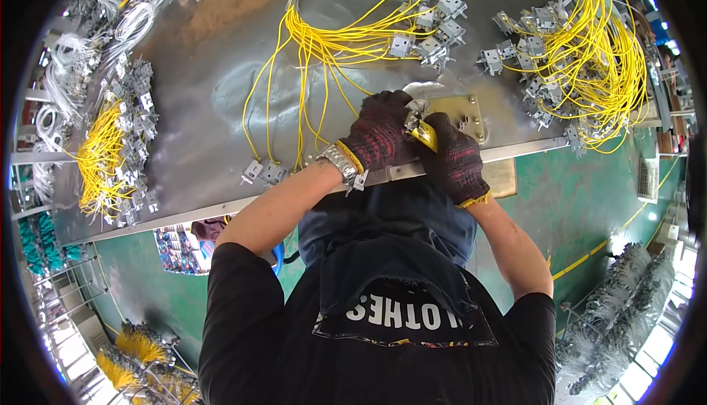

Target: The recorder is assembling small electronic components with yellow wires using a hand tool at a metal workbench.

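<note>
My two hands meet at the near edge of the metal table, both in dark red-and-black knit gloves. My left hand [381,129] is closed around a small grey metal part [417,107], most of it hidden by the fingers. Pressed close against it, my right hand [451,156] is closed on a short yellow piece [425,135] whose kind I cannot make out. Beside the hands lies a brass-coloured plate [460,110] with bolts. A bundle of yellow wires [317,35] fans out beyond my left hand, with small grey metal boxes [434,26] on the wire ends.
Several more boxes [265,173] lie near the table's front edge, left of my forearm. A thick heap of yellow wires [600,59] sits at the right end. Another yellow bundle [103,155] lies at the left. Racks of wire bundles [618,313] stand on the green floor [530,217].
</note>
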A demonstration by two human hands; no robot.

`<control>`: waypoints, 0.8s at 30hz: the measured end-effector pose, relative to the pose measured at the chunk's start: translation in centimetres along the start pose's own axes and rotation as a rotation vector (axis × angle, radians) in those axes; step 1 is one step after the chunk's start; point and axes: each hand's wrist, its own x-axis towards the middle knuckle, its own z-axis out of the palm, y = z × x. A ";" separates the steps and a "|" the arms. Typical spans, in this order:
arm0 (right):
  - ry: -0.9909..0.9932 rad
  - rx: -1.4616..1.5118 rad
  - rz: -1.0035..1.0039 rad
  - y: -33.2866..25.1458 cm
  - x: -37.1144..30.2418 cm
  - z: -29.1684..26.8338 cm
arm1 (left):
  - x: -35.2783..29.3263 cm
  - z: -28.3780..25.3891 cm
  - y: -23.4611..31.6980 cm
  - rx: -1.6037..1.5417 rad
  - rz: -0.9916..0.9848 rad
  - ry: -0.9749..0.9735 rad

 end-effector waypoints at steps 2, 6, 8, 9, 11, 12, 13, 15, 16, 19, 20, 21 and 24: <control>-0.034 -0.025 -0.073 -0.1 0.3 -0.3 | 0.3 2.0 -0.8 -0.064 0.052 0.107; -0.173 0.095 0.044 2.1 0.1 -2.0 | 0.2 2.1 -0.2 0.037 0.171 0.229; -0.209 0.192 0.046 3.5 -0.2 -3.3 | 0.4 1.4 0.1 -0.004 0.143 0.185; -0.196 0.253 0.112 3.9 -0.5 -4.4 | 0.5 1.2 0.1 -0.049 0.116 0.141; -0.185 0.315 0.177 4.5 -1.2 -6.3 | 0.4 1.7 0.0 -0.026 0.151 0.208; -0.210 0.395 0.179 4.7 -1.4 -7.2 | 0.3 2.1 0.0 -0.003 0.185 0.275; -0.233 0.474 0.185 4.5 -1.7 -8.0 | 0.5 2.4 -0.1 -0.008 0.189 0.275; -0.252 0.329 0.090 2.7 -1.8 -9.6 | 0.9 2.9 -0.6 -0.026 0.182 0.227; -0.261 0.186 -0.003 2.1 -1.9 -9.9 | 0.9 2.7 -0.4 -0.029 0.186 0.224; -0.167 0.103 -0.100 1.0 -2.1 -9.5 | 0.8 2.2 0.0 0.004 0.192 0.204; -0.148 0.007 -0.126 0.5 -2.0 -9.6 | 0.8 2.1 0.1 -0.003 0.189 0.190; -0.149 0.007 -0.125 -0.1 -1.9 -9.6 | 0.8 2.0 0.1 -0.011 0.186 0.175; -0.122 -0.092 -0.089 -1.2 -1.7 -9.3 | 1.0 2.3 -0.1 -0.013 0.198 0.184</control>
